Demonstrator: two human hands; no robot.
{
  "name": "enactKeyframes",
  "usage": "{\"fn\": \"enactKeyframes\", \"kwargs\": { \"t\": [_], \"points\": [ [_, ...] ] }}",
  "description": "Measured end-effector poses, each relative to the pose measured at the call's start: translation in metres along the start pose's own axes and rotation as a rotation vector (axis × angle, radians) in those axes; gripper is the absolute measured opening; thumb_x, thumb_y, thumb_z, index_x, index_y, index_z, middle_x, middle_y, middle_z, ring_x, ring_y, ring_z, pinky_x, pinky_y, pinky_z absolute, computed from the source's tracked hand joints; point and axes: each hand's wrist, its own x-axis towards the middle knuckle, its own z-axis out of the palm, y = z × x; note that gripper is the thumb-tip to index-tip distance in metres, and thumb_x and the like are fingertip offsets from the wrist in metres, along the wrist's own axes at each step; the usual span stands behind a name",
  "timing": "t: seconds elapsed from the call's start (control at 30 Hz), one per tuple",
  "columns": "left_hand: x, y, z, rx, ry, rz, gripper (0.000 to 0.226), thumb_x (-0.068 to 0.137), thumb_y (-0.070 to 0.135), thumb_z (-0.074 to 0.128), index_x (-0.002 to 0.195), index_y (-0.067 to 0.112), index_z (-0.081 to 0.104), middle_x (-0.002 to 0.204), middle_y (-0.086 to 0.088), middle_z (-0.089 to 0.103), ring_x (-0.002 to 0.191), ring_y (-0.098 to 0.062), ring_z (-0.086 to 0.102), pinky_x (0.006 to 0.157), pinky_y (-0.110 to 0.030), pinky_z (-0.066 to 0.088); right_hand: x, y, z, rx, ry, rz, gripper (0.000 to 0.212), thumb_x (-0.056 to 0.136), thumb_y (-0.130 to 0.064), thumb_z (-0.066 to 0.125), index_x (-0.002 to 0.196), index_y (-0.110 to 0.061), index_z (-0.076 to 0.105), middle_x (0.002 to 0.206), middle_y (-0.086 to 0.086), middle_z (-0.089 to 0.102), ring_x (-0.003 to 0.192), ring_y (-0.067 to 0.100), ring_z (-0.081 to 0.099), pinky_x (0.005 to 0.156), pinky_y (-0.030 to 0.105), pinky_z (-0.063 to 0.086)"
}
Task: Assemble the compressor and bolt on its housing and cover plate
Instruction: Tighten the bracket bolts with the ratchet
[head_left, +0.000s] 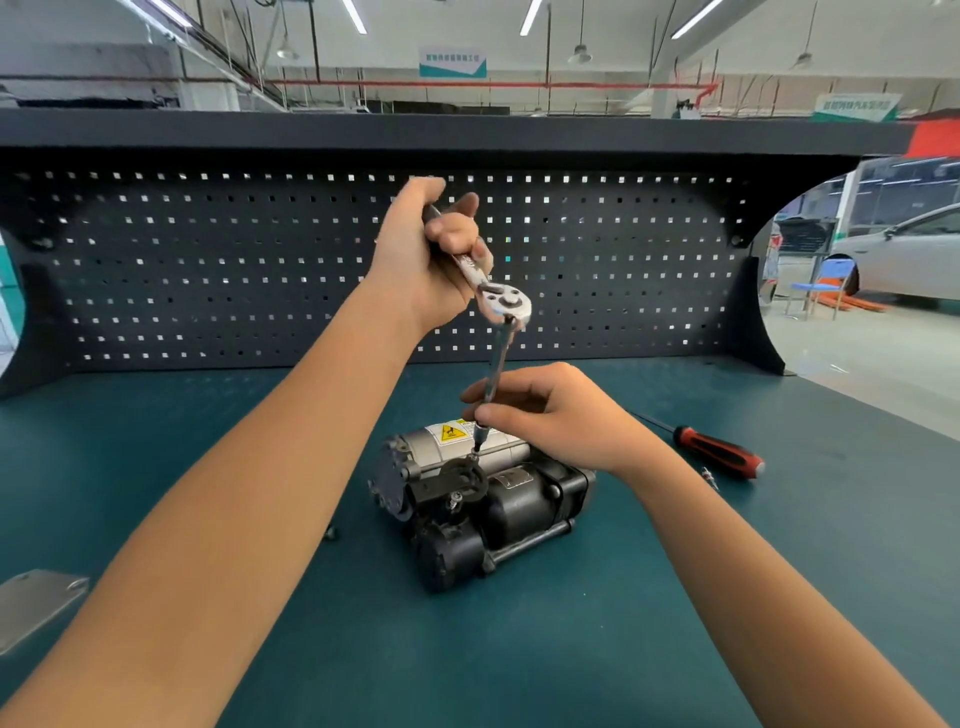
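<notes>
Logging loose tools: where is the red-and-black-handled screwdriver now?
In the head view, the red-and-black-handled screwdriver lies on the teal bench top, right of the black and silver compressor, just beyond the right hand.

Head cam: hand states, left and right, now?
Left hand: closed, gripping the ratchet wrench by its handle.
Right hand: closed, pinching the extension bar just above the compressor.

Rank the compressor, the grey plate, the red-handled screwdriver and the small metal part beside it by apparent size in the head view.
1. compressor
2. grey plate, though cut off by the frame edge and nearer the camera, so unsure against the screwdriver
3. red-handled screwdriver
4. small metal part
</notes>
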Motion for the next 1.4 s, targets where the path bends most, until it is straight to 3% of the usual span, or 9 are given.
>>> {"fn": "enactKeyframes", "kwargs": {
  "t": [0.2,0.37,0.47,0.63,0.8,0.93,1.13,1.3,1.4],
  "points": [
    [-0.037,-0.022,0.003,0.081,0.075,0.477,0.031,0.096,0.023,0.041,0.067,0.013,0.044,0.042,0.004,0.041,0.041,-0.012,0.046,0.052,-0.024,0.047,0.0,0.009,-0.002,0.031,0.064,-0.01,0.009,0.086,-0.009,0.066,0.084,-0.017,0.07,0.077,0.001,0.072,0.067,0.002,0.06,0.063,0.014,0.048],
    [-0.08,-0.062,-0.003,0.819,-0.152,1.029,0.011,0.083,0.021,0.053,0.074,0.015,0.054,0.067,-0.001,0.06,0.07,-0.019,0.06,0.069,-0.022,0.048,0.006,0.01,0.003,0.061,0.165,-0.046,0.048,0.083,0.002,0.063,0.049,-0.031,0.063,0.044,-0.019,0.056,0.043,-0.008,0.049,0.049,0.004,0.038],
    [-0.071,-0.051,-0.004,0.627,-0.122,0.911,0.019,0.087,0.027,0.047,0.074,0.013,0.049,0.055,0.006,0.058,0.065,-0.011,0.063,0.069,-0.022,0.048,0.004,0.011,-0.001,0.105,0.118,-0.046,0.031,0.083,-0.006,0.068,0.062,-0.029,0.066,0.052,-0.015,0.063,0.051,-0.005,0.055,0.056,0.007,0.042],
    [-0.028,-0.017,-0.001,0.114,0.034,0.347,0.036,0.099,0.038,0.034,0.08,0.011,0.05,0.038,0.006,0.037,0.036,-0.01,0.043,0.064,-0.031,0.058,0.003,0.011,-0.001,0.075,0.044,-0.033,0.012,0.08,-0.015,0.073,0.072,-0.024,0.069,0.066,-0.012,0.068,0.064,-0.002,0.059,0.066,0.014,0.047],
    [0.013,-0.007,-0.001,-0.009,0.015,-0.005,0.033,0.097,0.033,0.04,0.08,0.006,0.05,0.034,0.01,0.032,0.028,-0.004,0.034,0.05,-0.027,0.055,0.002,0.008,-0.003,0.049,-0.056,0.027,0.018,0.085,-0.013,0.067,0.09,-0.03,0.064,0.092,0.001,0.074,0.086,0.004,0.067,0.089,0.024,0.051],
    [0.031,-0.012,-0.004,-0.036,0.054,-0.125,0.028,0.097,0.027,0.04,0.084,0.004,0.049,0.034,0.01,0.033,0.029,-0.002,0.037,0.046,-0.021,0.051,0.003,0.012,0.002,-0.138,0.046,0.001,0.006,0.09,-0.015,0.061,0.095,-0.016,0.063,0.084,-0.011,0.074,0.088,0.01,0.067,0.082,0.029,0.05],
    [0.0,-0.033,0.013,0.234,0.161,0.531,0.028,0.096,0.021,0.043,0.07,0.011,0.045,0.04,0.005,0.045,0.039,-0.01,0.051,0.056,-0.027,0.045,0.006,0.018,0.005,-0.073,0.131,0.046,0.018,0.09,-0.018,0.061,0.077,-0.028,0.053,0.079,-0.009,0.072,0.066,-0.002,0.06,0.067,0.023,0.048],
    [-0.059,-0.064,-0.002,0.879,-0.237,1.232,0.011,0.085,0.015,0.051,0.074,0.016,0.052,0.061,-0.007,0.06,0.059,-0.025,0.062,0.06,-0.038,0.052,0.009,0.013,0.01,-0.158,0.198,-0.054,0.008,0.084,-0.011,0.061,0.077,-0.008,0.06,0.063,-0.006,0.068,0.062,0.008,0.059,0.056,0.026,0.044],
    [-0.067,-0.065,-0.007,0.734,-0.304,1.141,0.014,0.085,0.017,0.046,0.071,0.015,0.048,0.059,0.002,0.061,0.059,-0.021,0.063,0.064,-0.034,0.054,0.006,0.01,0.007,-0.144,0.178,-0.043,0.021,0.082,-0.009,0.065,0.065,-0.017,0.057,0.051,-0.011,0.061,0.053,-0.002,0.058,0.052,0.013,0.04]
  ]
}}
